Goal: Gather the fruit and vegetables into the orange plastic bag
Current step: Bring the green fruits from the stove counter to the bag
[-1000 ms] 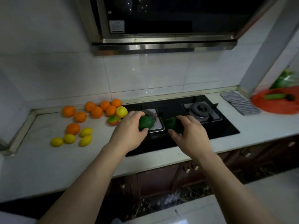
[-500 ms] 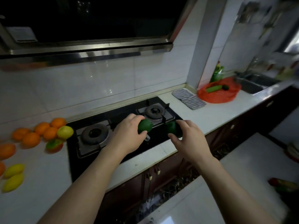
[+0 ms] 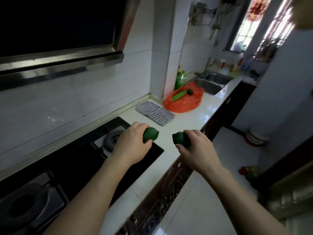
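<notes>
My left hand (image 3: 132, 145) grips a dark green fruit (image 3: 151, 134) above the right edge of the black stove. My right hand (image 3: 194, 148) grips a second dark green fruit (image 3: 179, 138) over the white counter's front edge. The two fruits are held a little apart. Farther along the counter lies the orange plastic bag (image 3: 184, 101), spread open beside the sink. A light green cucumber (image 3: 178, 95) and a small dark green fruit (image 3: 190, 91) rest in it.
A striped cloth (image 3: 155, 112) lies on the white counter (image 3: 191, 119) between my hands and the bag. The gas stove (image 3: 84, 160) fills the left. A steel sink (image 3: 212, 81) and green bottles (image 3: 180, 78) sit past the bag. The range hood (image 3: 59, 48) hangs overhead.
The view has swung right, so the oranges and lemons have left the frame. Both hands have carried their green fruits rightward, from over the stove toward the bag, and drawn slightly apart.
</notes>
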Motion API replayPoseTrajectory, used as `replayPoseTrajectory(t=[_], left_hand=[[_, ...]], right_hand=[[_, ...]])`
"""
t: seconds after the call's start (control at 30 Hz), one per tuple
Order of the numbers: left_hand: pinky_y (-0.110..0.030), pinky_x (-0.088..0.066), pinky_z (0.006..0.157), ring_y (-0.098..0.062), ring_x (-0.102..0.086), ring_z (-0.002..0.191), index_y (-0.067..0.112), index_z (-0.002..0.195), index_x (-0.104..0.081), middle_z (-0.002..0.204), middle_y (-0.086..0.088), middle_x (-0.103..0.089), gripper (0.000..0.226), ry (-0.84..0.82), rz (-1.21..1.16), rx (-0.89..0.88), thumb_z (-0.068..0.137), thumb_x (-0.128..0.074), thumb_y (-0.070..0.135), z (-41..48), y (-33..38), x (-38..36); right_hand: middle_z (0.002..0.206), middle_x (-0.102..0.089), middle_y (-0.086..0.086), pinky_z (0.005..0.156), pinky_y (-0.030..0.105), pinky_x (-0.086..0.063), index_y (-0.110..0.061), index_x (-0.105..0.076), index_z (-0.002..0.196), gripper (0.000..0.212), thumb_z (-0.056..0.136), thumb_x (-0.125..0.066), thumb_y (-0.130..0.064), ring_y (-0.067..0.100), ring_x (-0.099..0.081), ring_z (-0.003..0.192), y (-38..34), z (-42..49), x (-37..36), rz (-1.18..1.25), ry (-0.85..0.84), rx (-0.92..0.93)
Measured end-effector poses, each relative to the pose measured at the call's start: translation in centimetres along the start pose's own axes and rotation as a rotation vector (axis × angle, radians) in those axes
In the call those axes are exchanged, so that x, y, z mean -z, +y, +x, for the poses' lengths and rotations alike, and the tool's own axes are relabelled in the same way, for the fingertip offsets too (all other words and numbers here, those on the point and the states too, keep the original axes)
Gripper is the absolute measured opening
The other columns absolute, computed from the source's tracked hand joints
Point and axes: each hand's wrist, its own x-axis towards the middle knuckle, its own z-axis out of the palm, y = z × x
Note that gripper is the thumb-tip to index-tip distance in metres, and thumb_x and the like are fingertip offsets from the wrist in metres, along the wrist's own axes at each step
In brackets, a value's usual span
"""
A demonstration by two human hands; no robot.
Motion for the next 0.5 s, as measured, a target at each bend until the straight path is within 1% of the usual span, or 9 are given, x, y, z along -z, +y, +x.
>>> replayPoseTrajectory(t=[0.13, 0.3, 0.5], left_hand=[[-0.036, -0.050, 0.083, -0.016, -0.055, 0.097, 0.027, 0.121, -0.055, 0.114, 0.008, -0.053, 0.040, -0.015, -0.001, -0.054, 0.082, -0.063, 0.035, 4.8, 1.9, -2.7], [-0.037, -0.051, 0.080, -0.015, -0.055, 0.093, 0.028, 0.119, -0.054, 0.111, 0.009, -0.052, 0.039, -0.044, 0.017, -0.065, 0.082, -0.062, 0.035, 10.2, 4.5, -6.8], [-0.034, -0.050, 0.078, -0.013, -0.053, 0.092, 0.032, 0.111, -0.057, 0.103, 0.012, -0.053, 0.034, 0.001, 0.036, -0.069, 0.078, -0.065, 0.034, 17.4, 8.8, -12.5]], right_hand=[[0.108, -0.058, -0.004, 0.074, 0.025, -0.039, -0.022, -0.055, 0.120, 0.047, 0.080, -0.065, -0.044, 0.017, -0.053, 0.096, 4.2, 2.7, 0.2, -0.005, 0.017, -0.040], [0.108, -0.057, -0.004, 0.074, 0.027, -0.040, -0.022, -0.056, 0.119, 0.046, 0.080, -0.066, -0.044, 0.019, -0.053, 0.096, 10.4, 6.7, 0.1, 0.021, 0.044, -0.068], [0.107, -0.057, -0.004, 0.073, 0.027, -0.038, -0.022, -0.055, 0.119, 0.046, 0.080, -0.066, -0.043, 0.018, -0.053, 0.097, 19.1, 12.5, 0.2, 0.068, 0.057, -0.060]])
